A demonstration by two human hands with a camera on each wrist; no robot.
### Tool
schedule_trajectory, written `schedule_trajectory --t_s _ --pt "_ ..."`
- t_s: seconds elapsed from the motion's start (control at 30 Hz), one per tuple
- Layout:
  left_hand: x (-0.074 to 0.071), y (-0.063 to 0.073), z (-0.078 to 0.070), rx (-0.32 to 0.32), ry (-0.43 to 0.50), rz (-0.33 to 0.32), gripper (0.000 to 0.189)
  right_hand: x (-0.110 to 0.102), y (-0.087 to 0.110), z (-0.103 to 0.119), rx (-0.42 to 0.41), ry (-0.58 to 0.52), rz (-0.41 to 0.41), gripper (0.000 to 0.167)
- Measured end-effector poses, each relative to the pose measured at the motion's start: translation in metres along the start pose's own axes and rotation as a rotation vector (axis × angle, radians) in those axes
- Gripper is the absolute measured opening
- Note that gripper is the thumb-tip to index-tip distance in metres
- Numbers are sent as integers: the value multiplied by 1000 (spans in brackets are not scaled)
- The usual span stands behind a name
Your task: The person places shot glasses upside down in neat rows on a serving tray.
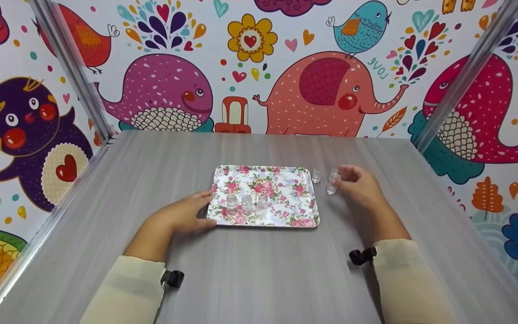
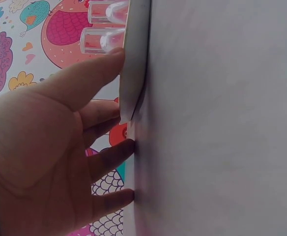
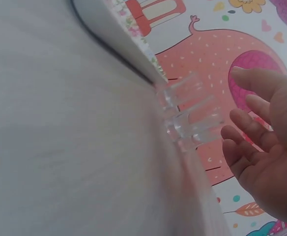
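A white tray with pink flowers (image 1: 292, 210) lies on the table, bearing three small clear shot glasses (image 1: 247, 205) in a row near its front left. My left hand (image 1: 187, 213) rests at the tray's left side. In the left wrist view its thumb touches the tray rim (image 2: 135, 59), while the lower fingers reach straight to the table. Right of the tray stand three more shot glasses (image 1: 316, 175), seen close together in the right wrist view. My right hand (image 1: 361, 186) is beside them, its fingers loosely bent and apart from the glasses (image 3: 197, 120).
The grey wood-grain table (image 1: 259, 274) runs back to a wall (image 1: 250, 81) printed with cartoon animals. Metal posts (image 1: 77, 74) rise at its back corners. A black wrist camera mount (image 1: 362, 256) sits at each cream sleeve (image 1: 409, 283).
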State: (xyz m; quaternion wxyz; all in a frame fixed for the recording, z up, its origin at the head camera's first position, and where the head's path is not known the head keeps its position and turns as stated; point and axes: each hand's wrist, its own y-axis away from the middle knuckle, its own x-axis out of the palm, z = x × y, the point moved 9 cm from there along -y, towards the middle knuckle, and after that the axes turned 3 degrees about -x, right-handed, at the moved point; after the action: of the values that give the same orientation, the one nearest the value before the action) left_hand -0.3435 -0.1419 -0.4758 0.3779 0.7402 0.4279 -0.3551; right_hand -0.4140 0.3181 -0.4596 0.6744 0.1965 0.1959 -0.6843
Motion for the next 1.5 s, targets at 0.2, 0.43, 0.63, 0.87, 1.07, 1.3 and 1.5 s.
schedule_trajectory --t_s 0.2,0.43,0.63,0.87,1.07,1.3,1.5 --pt "0 0 0 3 -3 -2 88 10 -6 -13 20 48 39 62" --pt "1 -1 2 -7 -4 -1 89 17 -8 -23 47 112 57 58" --pt "0 1 0 -10 -3 3 87 21 -9 -22 -15 170 62 52" --pt "-1 2 -1 -25 -6 8 87 21 -9 -22 -24 202 38 44" --pt "-1 2 -2 -21 -9 5 86 20 -9 -22 -29 209 38 39" --pt "-1 2 -2 -13 -8 1 87 18 -7 -24 44 187 58 39" --pt "0 2 -1 -11 -1 4 87 16 -5 -23 86 122 69 44"
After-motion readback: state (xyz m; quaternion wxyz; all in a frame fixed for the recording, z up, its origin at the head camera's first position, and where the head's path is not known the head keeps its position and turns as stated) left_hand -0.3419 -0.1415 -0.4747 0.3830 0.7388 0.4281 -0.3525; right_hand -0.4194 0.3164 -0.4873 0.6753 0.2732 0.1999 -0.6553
